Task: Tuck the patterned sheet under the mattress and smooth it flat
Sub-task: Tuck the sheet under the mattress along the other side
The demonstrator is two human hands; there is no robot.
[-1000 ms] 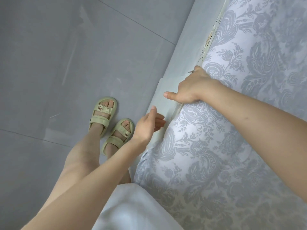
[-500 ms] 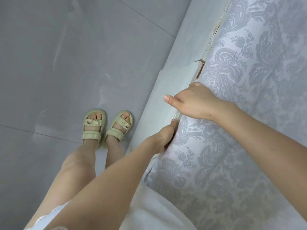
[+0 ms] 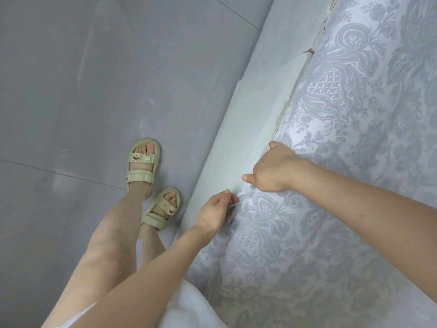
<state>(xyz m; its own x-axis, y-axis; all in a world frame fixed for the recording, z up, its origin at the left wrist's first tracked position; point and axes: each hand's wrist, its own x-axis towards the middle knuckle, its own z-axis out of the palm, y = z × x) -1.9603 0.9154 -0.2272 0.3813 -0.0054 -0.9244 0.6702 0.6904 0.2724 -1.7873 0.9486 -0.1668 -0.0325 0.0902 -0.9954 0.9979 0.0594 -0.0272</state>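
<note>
The patterned sheet [image 3: 343,143], pale lilac with a grey-blue floral print, covers the mattress on the right. Its edge runs down into the gap beside the pale bed frame [image 3: 257,110]. My right hand [image 3: 276,171] is at that gap with its fingers curled over the sheet's edge and hidden behind it, thumb pointing left. Just below, my left hand [image 3: 215,211] pinches a small fold of the sheet's edge between thumb and fingers. The mattress itself is hidden under the sheet.
Grey floor tiles [image 3: 94,91] fill the left side. My feet in pale green sandals [image 3: 144,162] stand close to the bed frame. White clothing [image 3: 189,311] shows at the bottom.
Both hands have moved along the bed edge. My left hand went from open in the air, to the sheet's edge, and now pinches a fold. My feet have shifted.
</note>
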